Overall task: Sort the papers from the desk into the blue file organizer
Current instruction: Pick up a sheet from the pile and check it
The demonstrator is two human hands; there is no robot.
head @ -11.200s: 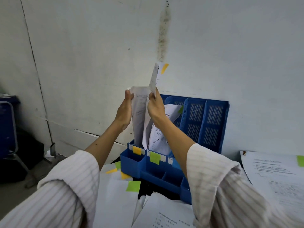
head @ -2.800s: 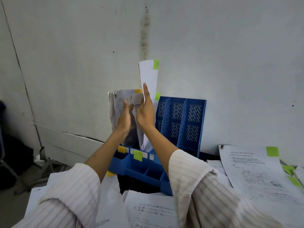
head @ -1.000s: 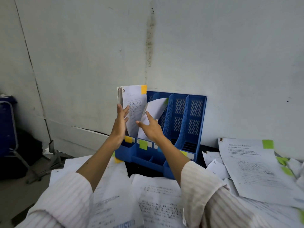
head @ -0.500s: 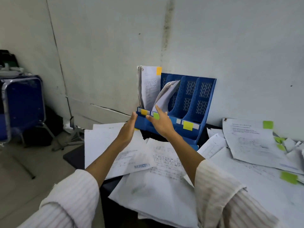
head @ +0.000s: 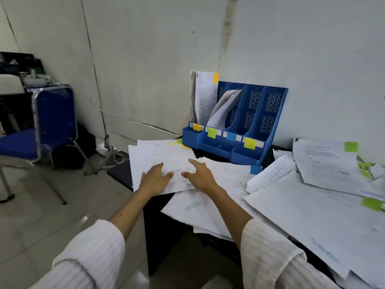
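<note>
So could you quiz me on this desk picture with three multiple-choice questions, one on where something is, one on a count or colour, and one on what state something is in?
1. Where does the blue plastic file organizer stand?
A. against the wall at the back of the desk
B. on the floor
C. on the blue chair

2. How many upright slots of the organizer hold papers?
A. none
B. two
C. all four

3. What are the left hand and right hand doing?
A. lifting a sheet high in the air
B. lying open over the loose white sheets on the desk
C. gripping the organizer

Answers:
1 A, its back leans on the grey wall behind the paper-strewn desk.
2 B, only the slots tagged orange and green have papers; the other two show bare mesh.
3 B, the fingers are spread out and curl round nothing.
</note>
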